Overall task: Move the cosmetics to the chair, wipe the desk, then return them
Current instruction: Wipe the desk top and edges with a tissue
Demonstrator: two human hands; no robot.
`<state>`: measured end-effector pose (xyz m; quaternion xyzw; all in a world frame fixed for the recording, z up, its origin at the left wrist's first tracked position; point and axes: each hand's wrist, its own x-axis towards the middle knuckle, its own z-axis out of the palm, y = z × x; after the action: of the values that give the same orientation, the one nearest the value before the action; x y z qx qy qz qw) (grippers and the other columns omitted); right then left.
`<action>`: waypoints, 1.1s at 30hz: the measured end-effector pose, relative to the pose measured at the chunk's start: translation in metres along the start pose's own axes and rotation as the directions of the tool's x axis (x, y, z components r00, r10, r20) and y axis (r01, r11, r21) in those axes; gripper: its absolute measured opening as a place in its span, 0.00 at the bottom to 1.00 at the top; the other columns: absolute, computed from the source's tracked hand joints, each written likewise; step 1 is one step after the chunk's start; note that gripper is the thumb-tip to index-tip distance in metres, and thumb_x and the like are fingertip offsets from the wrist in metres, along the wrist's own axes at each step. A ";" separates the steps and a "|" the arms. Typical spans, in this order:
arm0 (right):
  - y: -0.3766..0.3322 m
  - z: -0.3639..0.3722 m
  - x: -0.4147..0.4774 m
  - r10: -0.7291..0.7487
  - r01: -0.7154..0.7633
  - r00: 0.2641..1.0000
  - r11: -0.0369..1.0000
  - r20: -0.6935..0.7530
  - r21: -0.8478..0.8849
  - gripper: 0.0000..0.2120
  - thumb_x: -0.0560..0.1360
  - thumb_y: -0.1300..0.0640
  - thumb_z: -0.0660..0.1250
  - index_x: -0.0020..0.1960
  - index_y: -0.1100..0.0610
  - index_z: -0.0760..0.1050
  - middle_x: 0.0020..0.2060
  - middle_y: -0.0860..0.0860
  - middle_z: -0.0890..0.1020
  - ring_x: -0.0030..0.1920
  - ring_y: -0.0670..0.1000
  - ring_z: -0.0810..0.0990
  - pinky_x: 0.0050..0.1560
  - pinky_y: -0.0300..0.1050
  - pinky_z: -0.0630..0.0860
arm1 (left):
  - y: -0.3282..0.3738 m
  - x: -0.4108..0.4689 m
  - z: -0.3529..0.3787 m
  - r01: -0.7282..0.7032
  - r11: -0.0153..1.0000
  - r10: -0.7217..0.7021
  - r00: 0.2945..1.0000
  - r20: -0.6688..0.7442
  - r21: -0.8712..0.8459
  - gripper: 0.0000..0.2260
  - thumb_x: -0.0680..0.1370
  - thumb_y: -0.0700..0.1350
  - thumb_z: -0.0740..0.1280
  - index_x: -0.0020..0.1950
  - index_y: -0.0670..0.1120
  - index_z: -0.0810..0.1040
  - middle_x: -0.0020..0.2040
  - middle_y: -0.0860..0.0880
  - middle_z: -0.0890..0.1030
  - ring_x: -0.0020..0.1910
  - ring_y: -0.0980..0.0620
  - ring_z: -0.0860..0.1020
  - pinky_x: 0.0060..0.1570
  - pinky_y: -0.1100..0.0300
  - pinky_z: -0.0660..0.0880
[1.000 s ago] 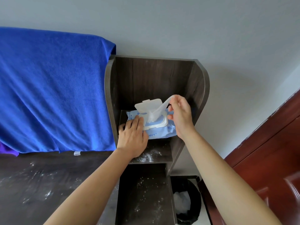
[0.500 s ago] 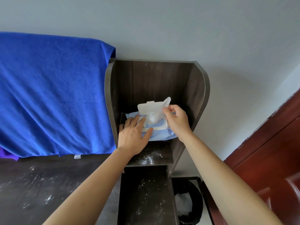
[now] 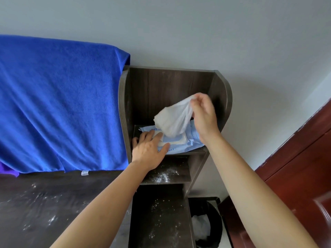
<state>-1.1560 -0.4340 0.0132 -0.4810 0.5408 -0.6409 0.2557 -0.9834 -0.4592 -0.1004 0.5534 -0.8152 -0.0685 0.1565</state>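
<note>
A light blue pack of wet wipes lies on the upper shelf of a dark wooden shelf unit. My left hand presses flat on the pack's left side, fingers straight. My right hand pinches a white wet wipe and holds it above the pack; the wipe's lower end still reaches the pack's opening. The dark desk top at lower left is dusted with white powder. No cosmetics or chair are in view.
A blue towel hangs over something behind the desk. White powder also lies on the lower shelves. A black bin with white waste stands on the floor at the right. A red-brown door fills the right edge.
My right hand has lifted up and to the right, drawing a wipe most of the way out of the pack. My left hand still holds the pack down.
</note>
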 end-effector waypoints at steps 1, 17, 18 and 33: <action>-0.011 -0.002 0.005 -0.021 0.025 0.999 0.997 -0.047 0.075 0.04 0.83 0.56 0.62 0.51 0.49 0.74 0.46 0.44 0.79 0.47 0.42 0.77 0.52 0.41 0.74 | 0.000 0.000 0.000 -0.001 1.000 0.001 1.000 0.005 0.011 0.26 0.80 0.66 0.54 0.75 0.57 0.65 0.78 0.52 0.63 0.76 0.49 0.58 0.69 0.46 0.54; -0.042 -0.017 0.025 -0.093 0.092 0.991 0.996 -0.093 -0.022 0.03 0.82 0.53 0.63 0.50 0.48 0.74 0.48 0.46 0.82 0.48 0.42 0.80 0.51 0.42 0.76 | 0.004 -0.001 -0.006 0.018 0.998 -0.021 0.998 0.058 0.055 0.27 0.80 0.64 0.54 0.78 0.56 0.61 0.79 0.53 0.59 0.77 0.50 0.55 0.73 0.44 0.54; -0.044 -0.018 0.027 -0.094 0.092 0.991 0.995 -0.097 -0.029 0.03 0.83 0.54 0.63 0.50 0.48 0.73 0.47 0.45 0.81 0.46 0.42 0.79 0.51 0.41 0.76 | 0.005 -0.001 -0.006 0.020 0.998 -0.024 0.998 0.060 0.053 0.27 0.80 0.64 0.54 0.78 0.56 0.61 0.79 0.53 0.59 0.77 0.50 0.55 0.73 0.44 0.54; -0.061 -0.015 0.054 -0.111 0.081 0.989 0.961 -0.100 -0.263 0.05 0.83 0.52 0.61 0.56 0.51 0.73 0.48 0.45 0.79 0.49 0.47 0.78 0.44 0.33 0.71 | 0.021 -0.011 -0.020 0.036 0.971 -0.071 0.988 -0.139 -0.238 0.31 0.77 0.68 0.46 0.72 0.56 0.72 0.75 0.53 0.68 0.74 0.50 0.61 0.71 0.43 0.55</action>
<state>-1.1796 -0.4554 0.0895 -0.4988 0.6093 -0.6030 0.1282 -0.9922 -0.4400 -0.0777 0.5562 -0.7725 -0.1277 0.2786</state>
